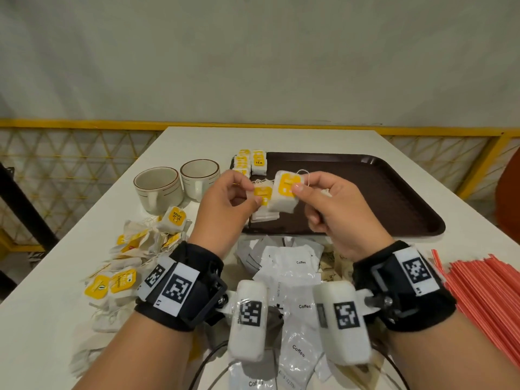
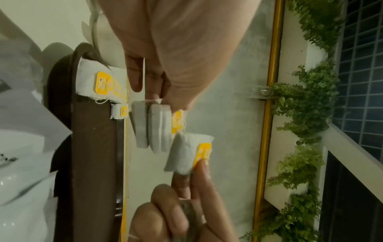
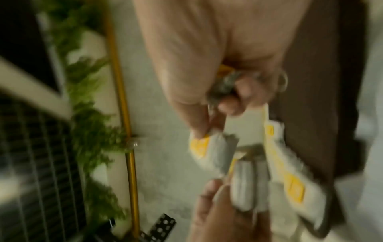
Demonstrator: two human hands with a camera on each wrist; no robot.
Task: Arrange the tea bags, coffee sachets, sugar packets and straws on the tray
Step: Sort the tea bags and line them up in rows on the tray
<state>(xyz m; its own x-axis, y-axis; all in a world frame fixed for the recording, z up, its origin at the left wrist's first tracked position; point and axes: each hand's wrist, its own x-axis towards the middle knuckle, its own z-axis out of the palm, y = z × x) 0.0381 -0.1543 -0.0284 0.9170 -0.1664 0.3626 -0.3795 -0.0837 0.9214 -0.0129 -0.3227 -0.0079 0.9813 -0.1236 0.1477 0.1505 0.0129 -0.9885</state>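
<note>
1. We have both hands up over the near-left part of the tray (image 1: 380, 192), each on tea bags — the left hand (image 1: 225, 204) pinches a small stack (image 1: 263, 194) by its yellow tag, thumb on top.
2. The right hand (image 1: 334, 209) pinches a single tea bag (image 1: 285, 192) between thumb and forefinger, the other fingers curled in; whether they hold something more we cannot tell for sure.
3. These bags look light and soft — paper pouches that squash and fold, so we judge a gentle pinch across the flat faces is best.
4. Strings trail loose off them; they could tangle or snag a neighbour.
5. A row of tea bags (image 1: 251, 161) already sits at the tray's far-left corner, and a few more lie flat on the tray under our hands.
6. Still waiting on the table: a loose pile of tea bags (image 1: 132, 257) at the left, coffee sachets (image 1: 295, 274) in the middle, straws (image 1: 484, 288) at the right.
7. The sachets look slick; we would lift them by an edge.
</note>
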